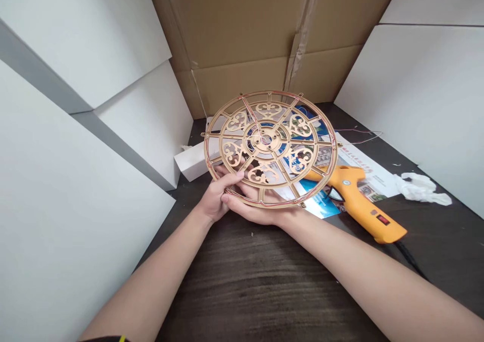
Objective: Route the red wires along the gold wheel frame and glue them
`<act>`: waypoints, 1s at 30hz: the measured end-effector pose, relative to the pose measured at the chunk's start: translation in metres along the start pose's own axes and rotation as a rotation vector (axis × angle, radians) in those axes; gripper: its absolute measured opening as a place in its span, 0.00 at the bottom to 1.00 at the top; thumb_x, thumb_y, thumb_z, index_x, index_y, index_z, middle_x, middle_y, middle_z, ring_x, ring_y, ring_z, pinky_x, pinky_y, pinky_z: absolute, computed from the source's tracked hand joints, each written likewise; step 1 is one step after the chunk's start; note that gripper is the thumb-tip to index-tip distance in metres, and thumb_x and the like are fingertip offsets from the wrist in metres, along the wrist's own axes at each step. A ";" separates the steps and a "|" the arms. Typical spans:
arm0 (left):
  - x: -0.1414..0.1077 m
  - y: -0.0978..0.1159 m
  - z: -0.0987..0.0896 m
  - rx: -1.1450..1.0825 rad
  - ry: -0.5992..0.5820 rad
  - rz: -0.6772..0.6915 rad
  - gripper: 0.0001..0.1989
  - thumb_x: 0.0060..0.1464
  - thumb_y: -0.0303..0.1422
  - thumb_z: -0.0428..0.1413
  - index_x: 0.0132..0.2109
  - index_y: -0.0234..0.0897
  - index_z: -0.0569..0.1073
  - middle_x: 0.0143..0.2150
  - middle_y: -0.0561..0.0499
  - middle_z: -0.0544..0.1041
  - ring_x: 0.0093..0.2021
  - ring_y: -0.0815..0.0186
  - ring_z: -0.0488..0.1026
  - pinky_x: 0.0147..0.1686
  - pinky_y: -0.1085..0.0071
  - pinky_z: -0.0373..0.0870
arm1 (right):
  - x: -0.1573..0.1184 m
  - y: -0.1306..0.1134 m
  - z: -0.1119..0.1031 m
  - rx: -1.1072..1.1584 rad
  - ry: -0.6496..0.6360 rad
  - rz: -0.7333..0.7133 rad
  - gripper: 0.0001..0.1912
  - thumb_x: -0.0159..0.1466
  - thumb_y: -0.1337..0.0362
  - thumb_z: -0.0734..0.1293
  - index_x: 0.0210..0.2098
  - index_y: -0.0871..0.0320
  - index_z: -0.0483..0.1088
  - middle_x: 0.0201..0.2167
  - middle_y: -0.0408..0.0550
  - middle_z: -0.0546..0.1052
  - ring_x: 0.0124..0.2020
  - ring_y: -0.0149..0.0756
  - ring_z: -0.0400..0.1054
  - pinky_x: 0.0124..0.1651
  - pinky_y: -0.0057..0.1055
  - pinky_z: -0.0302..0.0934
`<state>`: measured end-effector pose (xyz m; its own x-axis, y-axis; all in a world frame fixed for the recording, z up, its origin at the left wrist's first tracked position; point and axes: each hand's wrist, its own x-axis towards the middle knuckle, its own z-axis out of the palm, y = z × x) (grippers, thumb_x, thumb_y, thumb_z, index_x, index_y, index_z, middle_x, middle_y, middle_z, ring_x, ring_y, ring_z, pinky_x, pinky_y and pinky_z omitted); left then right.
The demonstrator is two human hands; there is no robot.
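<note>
A round gold openwork frame point(267, 150) with spokes, heart-shaped scrolls and a central hub is held up above the table, tilted toward me. Thin red and white wires run along its rim and one spoke to the hub. My left hand point(219, 193) grips the lower left rim, thumb on the front face. Under the bottom edge, my right hand point(255, 208) wraps around the rim, its fingers partly hidden behind the frame. Both hands touch each other at the lower left of the frame. An orange glue gun point(365, 203) lies just right of the frame.
Printed sheets point(370, 173) lie beneath the glue gun and behind the frame. A crumpled white tissue point(425, 188) rests at the right, and a small white box point(192, 161) sits at the left. White panels point(427, 90) and cardboard point(234, 24) enclose the dark wooden table point(242, 281).
</note>
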<state>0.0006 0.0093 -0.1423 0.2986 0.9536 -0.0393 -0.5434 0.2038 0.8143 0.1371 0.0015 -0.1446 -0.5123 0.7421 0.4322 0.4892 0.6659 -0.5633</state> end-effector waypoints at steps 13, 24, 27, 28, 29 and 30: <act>0.000 0.000 0.002 -0.023 -0.005 -0.005 0.17 0.49 0.30 0.66 0.48 0.35 0.80 0.47 0.46 0.84 0.59 0.48 0.76 0.64 0.53 0.68 | 0.000 0.002 0.002 -0.022 0.006 -0.024 0.34 0.69 0.49 0.62 0.71 0.52 0.59 0.69 0.48 0.66 0.75 0.52 0.47 0.77 0.56 0.43; -0.001 0.000 0.002 -0.017 0.028 -0.015 0.16 0.49 0.30 0.65 0.47 0.34 0.80 0.48 0.45 0.84 0.59 0.48 0.76 0.65 0.53 0.67 | -0.001 -0.002 -0.002 -0.041 -0.003 -0.021 0.35 0.69 0.50 0.63 0.72 0.48 0.56 0.70 0.43 0.64 0.75 0.54 0.47 0.76 0.58 0.46; -0.001 0.001 0.003 -0.023 0.022 -0.022 0.14 0.48 0.30 0.66 0.45 0.35 0.80 0.47 0.45 0.84 0.58 0.47 0.77 0.64 0.53 0.67 | 0.001 -0.003 -0.002 -0.055 0.004 0.005 0.34 0.67 0.50 0.64 0.70 0.50 0.61 0.69 0.44 0.65 0.75 0.56 0.44 0.76 0.59 0.45; -0.001 0.001 0.004 -0.025 0.017 -0.023 0.14 0.48 0.30 0.66 0.44 0.35 0.80 0.46 0.45 0.85 0.58 0.47 0.77 0.64 0.53 0.68 | 0.001 -0.004 -0.002 -0.049 0.003 0.015 0.33 0.67 0.50 0.64 0.69 0.51 0.63 0.69 0.45 0.66 0.75 0.56 0.44 0.76 0.59 0.45; -0.001 0.002 0.004 -0.026 0.012 -0.022 0.14 0.48 0.30 0.66 0.44 0.35 0.80 0.46 0.46 0.85 0.58 0.47 0.77 0.64 0.52 0.68 | 0.002 -0.005 -0.002 -0.039 -0.002 0.024 0.33 0.67 0.50 0.64 0.68 0.52 0.64 0.68 0.45 0.67 0.75 0.56 0.44 0.76 0.59 0.45; -0.001 0.002 0.004 -0.025 0.009 -0.019 0.14 0.48 0.30 0.66 0.44 0.35 0.80 0.45 0.46 0.85 0.57 0.47 0.77 0.64 0.52 0.68 | 0.002 -0.005 -0.002 -0.029 -0.008 0.028 0.33 0.67 0.50 0.63 0.68 0.52 0.64 0.68 0.46 0.67 0.75 0.56 0.45 0.76 0.60 0.45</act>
<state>0.0022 0.0080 -0.1387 0.3023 0.9513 -0.0602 -0.5572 0.2276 0.7986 0.1353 -0.0003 -0.1396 -0.5036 0.7601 0.4107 0.5237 0.6466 -0.5546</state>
